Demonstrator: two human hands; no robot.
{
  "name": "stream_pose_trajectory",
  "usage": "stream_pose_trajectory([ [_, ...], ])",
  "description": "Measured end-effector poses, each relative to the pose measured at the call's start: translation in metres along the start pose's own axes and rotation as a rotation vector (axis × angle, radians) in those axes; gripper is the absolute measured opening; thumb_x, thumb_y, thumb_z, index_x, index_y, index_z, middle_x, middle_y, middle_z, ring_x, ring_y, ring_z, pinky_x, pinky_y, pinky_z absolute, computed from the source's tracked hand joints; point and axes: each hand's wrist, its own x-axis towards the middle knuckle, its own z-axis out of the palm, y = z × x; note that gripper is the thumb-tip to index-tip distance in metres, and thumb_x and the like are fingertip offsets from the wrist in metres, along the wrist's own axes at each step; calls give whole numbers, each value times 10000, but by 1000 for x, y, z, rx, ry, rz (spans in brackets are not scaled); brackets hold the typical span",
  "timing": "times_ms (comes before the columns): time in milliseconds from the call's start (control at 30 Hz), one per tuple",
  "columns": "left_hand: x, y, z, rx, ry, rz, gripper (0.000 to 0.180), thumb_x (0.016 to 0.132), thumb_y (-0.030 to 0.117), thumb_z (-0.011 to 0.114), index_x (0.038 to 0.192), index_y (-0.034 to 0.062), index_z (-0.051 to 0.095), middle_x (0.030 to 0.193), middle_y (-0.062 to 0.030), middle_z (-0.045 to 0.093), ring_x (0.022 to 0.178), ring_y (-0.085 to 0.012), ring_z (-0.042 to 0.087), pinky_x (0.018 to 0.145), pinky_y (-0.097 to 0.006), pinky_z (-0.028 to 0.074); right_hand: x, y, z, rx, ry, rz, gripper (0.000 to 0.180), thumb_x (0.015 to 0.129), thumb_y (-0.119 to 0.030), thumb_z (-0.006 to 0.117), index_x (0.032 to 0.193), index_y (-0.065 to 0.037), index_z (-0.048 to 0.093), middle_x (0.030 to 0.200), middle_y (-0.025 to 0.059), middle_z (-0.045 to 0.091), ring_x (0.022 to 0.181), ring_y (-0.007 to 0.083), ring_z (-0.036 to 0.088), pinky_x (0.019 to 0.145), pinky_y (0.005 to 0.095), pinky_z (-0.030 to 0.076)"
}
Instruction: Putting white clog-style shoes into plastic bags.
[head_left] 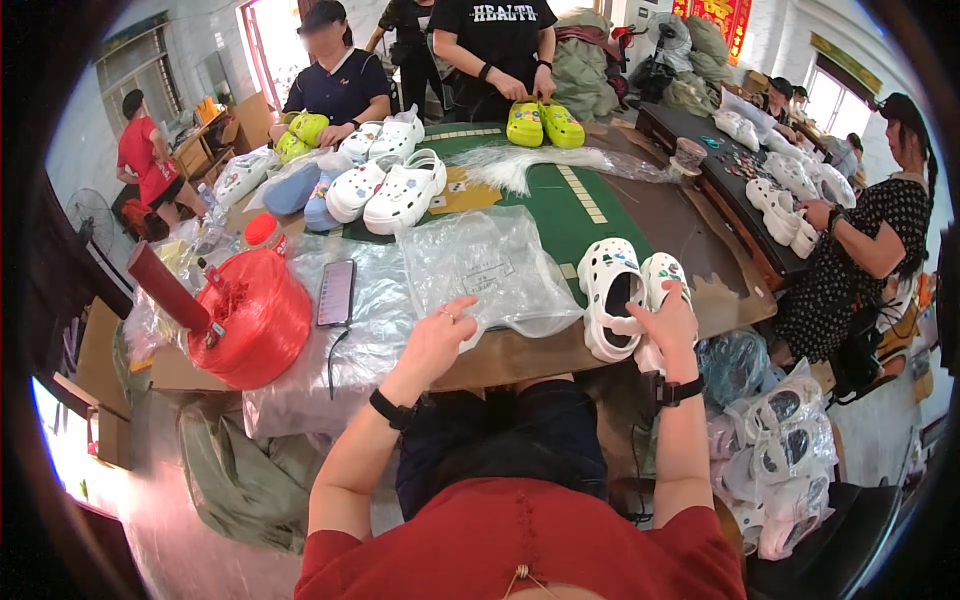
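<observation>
A pair of white clogs point(609, 300) with coloured charms stands at the table's front edge, right of the middle. My right hand point(668, 322) grips the pair at the near end, its thumb at the left clog's opening and fingers over the right clog, which it partly hides. To the left, a clear plastic bag point(490, 265) with faint print lies flat. My left hand point(440, 338) is at the bag's near edge, fingers loosely bent and apart, with a ring on one. Whether its fingertips touch the bag I cannot tell.
A red roll of plastic twine point(250, 318), a phone point(336, 294) and a red-lidded jar point(264, 232) are at left. More white clogs point(404, 192) stand farther back. Across the table, a person holds lime-green clogs point(543, 124). Bagged clogs point(785, 440) hang low at right.
</observation>
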Motion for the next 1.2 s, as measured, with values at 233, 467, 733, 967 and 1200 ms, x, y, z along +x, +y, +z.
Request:
stream_pose_trajectory([
  [233, -1, 2, 15, 302, -8, -250, 620, 770, 121, 749, 1351, 215, 554, 1467, -125, 460, 1102, -368, 585, 841, -454, 543, 17, 11, -2, 64, -206, -42, 581, 683, -266, 701, 1228, -77, 633, 1030, 231, 706, 993, 400, 667, 866, 455, 514],
  [467, 4, -2, 6, 170, -127, -342, 1054, 597, 333, 893, 1508, 217, 377, 1576, -147, 330, 1168, -412, 531, 940, -478, 513, -22, -2, -31, 363, -179, -94, 462, 698, -150, 713, 1142, -33, 664, 898, 143, 698, 791, 210, 655, 750, 328, 514],
  [733, 10, -21, 42, -706, -90, -319, 835, 768, 356, 759, 1501, 169, 406, 1556, -169, 366, 1179, -383, 535, 950, -437, 523, -87, -75, -117, 707, -552, -418, 473, 712, -79, 719, 1175, -9, 654, 998, 135, 710, 934, 182, 665, 861, 314, 506],
  [967, 22, -11, 37, -463, -306, -420, 649, 933, 332, 600, 1518, 145, 387, 1553, -158, 383, 1316, -305, 483, 1059, -413, 466, -80, -116, -90, 689, -967, -503, 428, 743, -122, 732, 1160, -48, 672, 1035, 119, 707, 947, 211, 669, 852, 324, 510],
  [1200, -50, -9, 27, -35, -438, -405, 617, 958, 281, 578, 1524, 139, 378, 1566, -152, 361, 1363, -275, 458, 1088, -406, 445, -85, -119, -88, 767, -900, -714, 451, 761, -86, 711, 1208, -45, 667, 1074, 123, 707, 976, 205, 667, 877, 322, 503],
])
